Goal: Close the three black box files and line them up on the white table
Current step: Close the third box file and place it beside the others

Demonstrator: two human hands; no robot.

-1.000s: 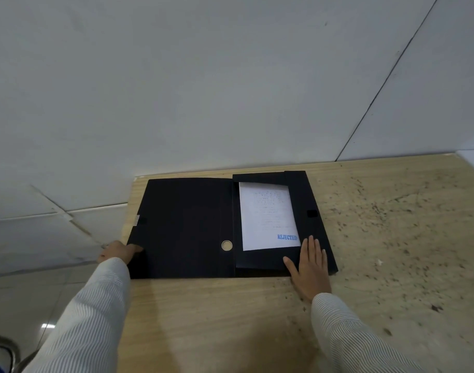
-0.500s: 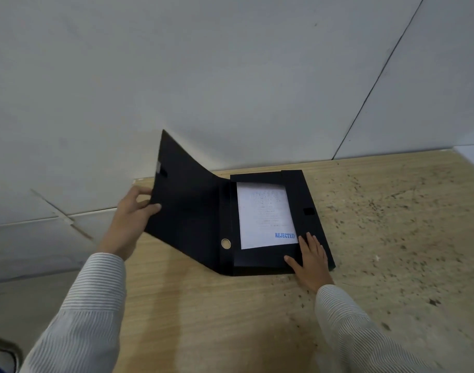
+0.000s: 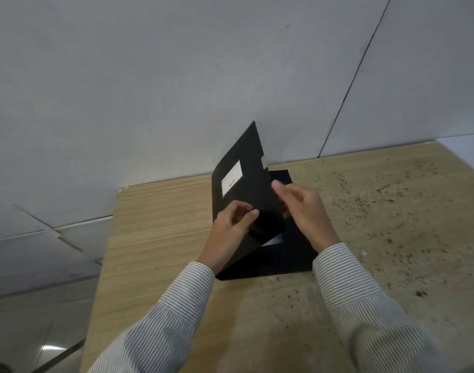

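Black box file (image 3: 257, 254) near the wall on the wooden table (image 3: 155, 238), its cover (image 3: 244, 195) half raised, left hand (image 3: 230, 230) pinching the cover's lower part, right hand (image 3: 303, 208) pinching its free edge

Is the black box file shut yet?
Not yet. The box file's cover is tilted up above its base, held by the left hand and right hand.
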